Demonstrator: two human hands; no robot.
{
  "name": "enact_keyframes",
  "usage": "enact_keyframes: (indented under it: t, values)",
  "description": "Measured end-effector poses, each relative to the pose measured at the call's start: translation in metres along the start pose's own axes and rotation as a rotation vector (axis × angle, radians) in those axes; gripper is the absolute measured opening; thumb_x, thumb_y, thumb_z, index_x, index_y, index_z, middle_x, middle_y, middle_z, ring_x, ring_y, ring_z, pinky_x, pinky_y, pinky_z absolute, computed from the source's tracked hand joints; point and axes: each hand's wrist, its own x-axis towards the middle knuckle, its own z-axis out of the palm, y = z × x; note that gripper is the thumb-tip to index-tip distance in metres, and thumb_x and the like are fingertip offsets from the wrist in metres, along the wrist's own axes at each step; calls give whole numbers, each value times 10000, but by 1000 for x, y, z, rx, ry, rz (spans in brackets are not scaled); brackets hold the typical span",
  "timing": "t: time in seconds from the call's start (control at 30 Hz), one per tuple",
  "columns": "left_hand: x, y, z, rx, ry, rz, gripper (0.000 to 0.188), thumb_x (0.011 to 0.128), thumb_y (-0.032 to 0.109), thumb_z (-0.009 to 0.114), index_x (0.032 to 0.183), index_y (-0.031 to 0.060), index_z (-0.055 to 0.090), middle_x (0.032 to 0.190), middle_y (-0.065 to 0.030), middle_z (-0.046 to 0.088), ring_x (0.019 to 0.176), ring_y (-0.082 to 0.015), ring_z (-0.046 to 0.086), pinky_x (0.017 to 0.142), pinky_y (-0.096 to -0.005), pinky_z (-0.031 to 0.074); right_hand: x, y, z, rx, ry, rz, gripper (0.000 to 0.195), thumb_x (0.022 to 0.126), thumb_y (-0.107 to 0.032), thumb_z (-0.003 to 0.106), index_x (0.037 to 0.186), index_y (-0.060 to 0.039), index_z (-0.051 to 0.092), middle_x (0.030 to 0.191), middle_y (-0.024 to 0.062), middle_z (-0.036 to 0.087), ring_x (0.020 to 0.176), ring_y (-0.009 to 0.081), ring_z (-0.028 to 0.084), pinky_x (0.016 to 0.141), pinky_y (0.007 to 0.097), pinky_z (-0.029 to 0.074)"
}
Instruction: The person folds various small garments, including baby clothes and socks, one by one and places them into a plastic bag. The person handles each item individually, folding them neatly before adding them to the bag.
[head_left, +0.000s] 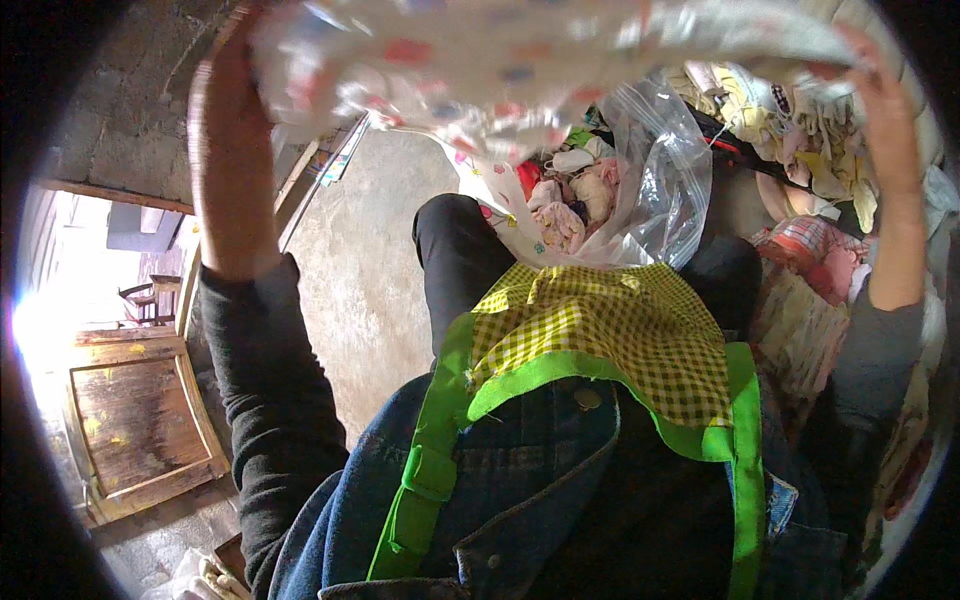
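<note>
A pale fabric piece with red and blue patches is stretched across the top of the view, blurred by motion. My left hand grips its left end, with the fingers partly hidden and cut off by the picture's edge. At its right end, my right hand has hold of the edge. Below the fabric, a clear plastic bag stands open between my knees. Small crumpled cloth items, mostly pink, white and red, lie inside it. A white flower-printed sheet or bag edge shows at its left.
On the right hang or lie piled garments, beside a folded pinkish cloth. A green-trimmed checked apron covers my lap. Concrete floor spreads to the left, near a wooden door panel and a bright doorway.
</note>
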Motion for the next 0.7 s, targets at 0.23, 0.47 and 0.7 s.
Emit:
enact_keyframes:
  t: [0.23, 0.47, 0.7]
  values:
    - [44, -32, -22, 141, -14, -198, 270, 814, 206, 542, 1030, 47, 571, 937, -61, 602, 843, -155, 564, 743, -282, 450, 7, 64, 57, -286, -376, 244, 359, 884, -188, 497, 1204, -27, 475, 1140, 78, 543, 1066, 152, 490, 954, 284, 330]
    - [66, -5, -46, 139, 40, -143, 267, 820, 224, 531, 1013, 41, 562, 917, -61, 598, 819, -153, 560, 721, -283, 448, 49, 29, 54, 586, 30, 130, 336, 863, -186, 540, 1152, -21, 490, 1004, 19, 562, 942, 96, 511, 849, 236, 387]
    - [65, -7, -54, 118, 56, -139, 269, 825, 241, 520, 995, 36, 553, 898, -62, 594, 795, -150, 556, 698, -284, 447, 75, 26, 83, 879, 116, 10, 234, 775, -156, 633, 935, -8, 546, 866, 51, 591, 761, 172, 560, 738, 307, 455]
